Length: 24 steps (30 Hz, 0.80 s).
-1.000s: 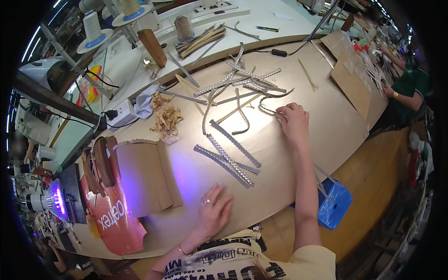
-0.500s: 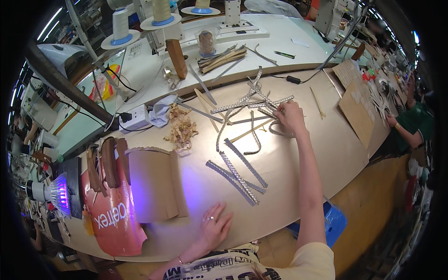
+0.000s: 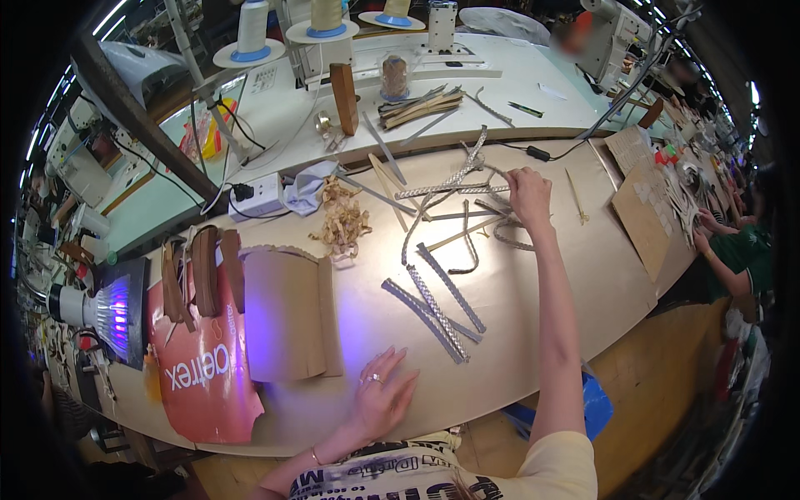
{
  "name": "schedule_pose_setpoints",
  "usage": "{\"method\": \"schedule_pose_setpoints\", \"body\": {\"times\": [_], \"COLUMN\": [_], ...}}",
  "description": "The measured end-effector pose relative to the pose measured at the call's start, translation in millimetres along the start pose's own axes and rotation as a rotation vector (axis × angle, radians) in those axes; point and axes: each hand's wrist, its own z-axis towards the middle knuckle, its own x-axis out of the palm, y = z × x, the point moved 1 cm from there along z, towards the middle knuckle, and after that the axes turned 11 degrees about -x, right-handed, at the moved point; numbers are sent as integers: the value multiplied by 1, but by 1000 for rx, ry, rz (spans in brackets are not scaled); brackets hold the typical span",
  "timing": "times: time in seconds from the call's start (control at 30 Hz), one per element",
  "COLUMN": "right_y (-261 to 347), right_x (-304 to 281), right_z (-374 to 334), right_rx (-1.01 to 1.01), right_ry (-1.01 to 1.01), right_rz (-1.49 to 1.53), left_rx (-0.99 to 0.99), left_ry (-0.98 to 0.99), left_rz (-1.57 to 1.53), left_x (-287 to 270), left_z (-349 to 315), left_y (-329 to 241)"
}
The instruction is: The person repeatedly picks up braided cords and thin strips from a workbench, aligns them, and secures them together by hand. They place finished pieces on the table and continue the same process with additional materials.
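My right hand point(image 3: 530, 197) reaches over a loose pile of braided strips, its fingers pinched at the right end of a silvery braided strip point(image 3: 454, 191). The fingertips are partly hidden, and thin cord loops point(image 3: 510, 237) lie just below them. Another braided strip point(image 3: 473, 158) crosses the pile toward the far side. Nearer to me, several grey and silver braided strips point(image 3: 435, 312) lie flat, some crossing. My left hand point(image 3: 385, 393) rests at the table's near edge, fingers spread, holding nothing. Left of it is a curved brown sheet point(image 3: 287, 317).
A red printed sheet point(image 3: 208, 392) with brown leather strips point(image 3: 204, 271) lies left, beside a lit purple lamp point(image 3: 110, 310). Curly tan scraps point(image 3: 342, 218) sit mid-table. Cardboard point(image 3: 646, 217) stands right. Thread spools point(image 3: 252, 33) and bundled strips point(image 3: 421, 106) are behind. A co-worker point(image 3: 733, 254) works at far right.
My right hand has shifted slightly away from me, onto the end of the silvery braided strip. My left hand stays near the table edge. The whole view has shifted a little.
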Motion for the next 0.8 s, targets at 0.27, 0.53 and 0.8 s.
{"method": "schedule_pose_setpoints", "body": {"times": [0.27, 0.53, 0.8], "right_y": [129, 178, 158], "right_x": [-103, -108, -118], "right_z": [-163, -269, -274], "right_rx": [161, 518, 446], "right_ry": [300, 611, 548], "right_rz": [1067, 1487, 1424], "left_rx": [-641, -838, -885], "left_ry": [267, 202, 152], "left_rz": [-1029, -1169, -1246], "left_x": [-11, -25, -38], "left_z": [17, 14, 19], "left_y": [4, 15, 17]}}
